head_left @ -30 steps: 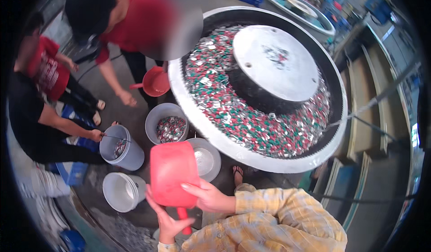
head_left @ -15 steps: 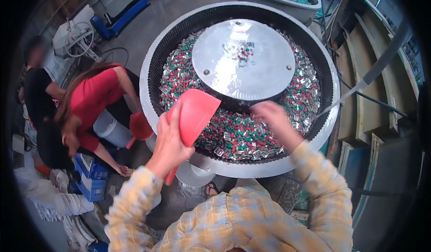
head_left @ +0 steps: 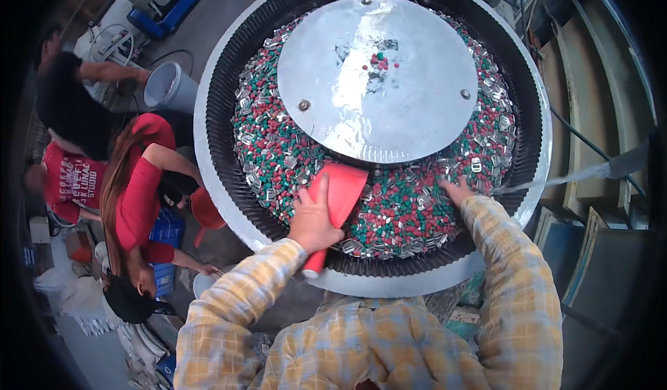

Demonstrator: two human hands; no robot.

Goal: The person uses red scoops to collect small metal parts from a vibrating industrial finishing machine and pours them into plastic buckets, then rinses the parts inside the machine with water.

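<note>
My left hand (head_left: pixel 314 222) grips a red plastic scoop (head_left: pixel 347 190) by its handle end. The scoop rests tilted against the pieces in a large round tub (head_left: pixel 208 175) with a ribbed black lining. Small red and green pellets (head_left: pixel 396 213) fill the tub, mixed with shiny metal buckles (head_left: pixel 476 164). To the right of the scoop, my right hand (head_left: pixel 455 190) reaches into this mix with its fingers apart. Its fingertips are partly sunk among the pieces, and I see nothing held there. What lies inside the scoop is hidden.
A grey round cover (head_left: pixel 379 119) tops the tub's centre. Water streams from a hose (head_left: pixel 629 161) at the right, beside wooden troughs (head_left: pixel 590 112). On the left, people work close by with a white bucket (head_left: pixel 182 88), another red scoop (head_left: pixel 206 209) and blue crates (head_left: pixel 167 230).
My left hand has brought the scoop down from above the near rim into the tub. My right hand has lowered into the pieces. A person at left now holds a white bucket.
</note>
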